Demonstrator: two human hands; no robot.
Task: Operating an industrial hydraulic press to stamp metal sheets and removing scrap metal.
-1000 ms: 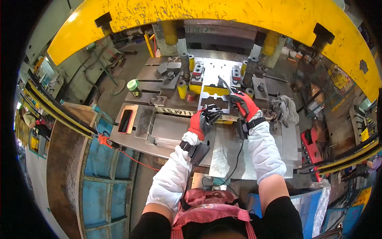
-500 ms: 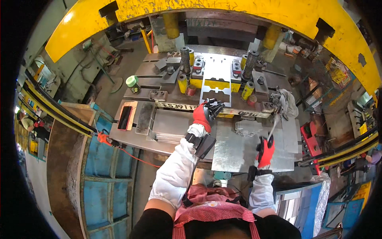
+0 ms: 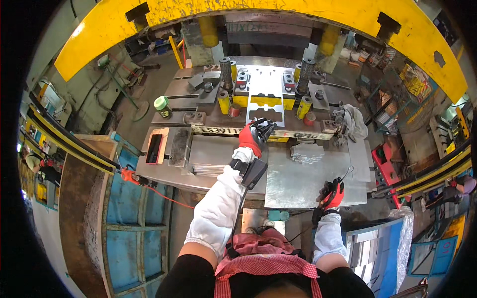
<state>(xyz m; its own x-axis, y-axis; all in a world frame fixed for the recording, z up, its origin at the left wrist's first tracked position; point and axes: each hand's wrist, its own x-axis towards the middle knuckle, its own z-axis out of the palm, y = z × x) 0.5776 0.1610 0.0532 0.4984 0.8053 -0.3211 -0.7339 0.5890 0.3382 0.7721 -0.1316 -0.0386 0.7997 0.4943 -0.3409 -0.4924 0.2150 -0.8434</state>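
My left hand (image 3: 256, 135), in a red and black glove, is closed at the near end of a shiny metal strip (image 3: 267, 79) with cut-out openings. Its fingertips hide part of the strip's end, and the grip itself is partly covered. The strip lies over a die with yellow blocks (image 3: 240, 101) and upright posts. My right hand (image 3: 332, 194), gloved alike, is closed around a thin metal hook (image 3: 347, 173) whose bent end points away from me. That hand is above the near right part of a flat metal sheet (image 3: 293, 184).
Beyond the sheet sits a pile of cut metal pieces (image 3: 306, 152). Stacked plates (image 3: 213, 150) lie left of it, then a phone (image 3: 155, 148). A green-lidded jar (image 3: 162, 106) stands farther left, a grey rag (image 3: 351, 122) right. A yellow press beam (image 3: 308, 6) spans overhead.
My right hand has drawn back toward me with the hook, which has moved away from the rag. My left hand stays at the strip's near end. The whole view has shifted slightly.
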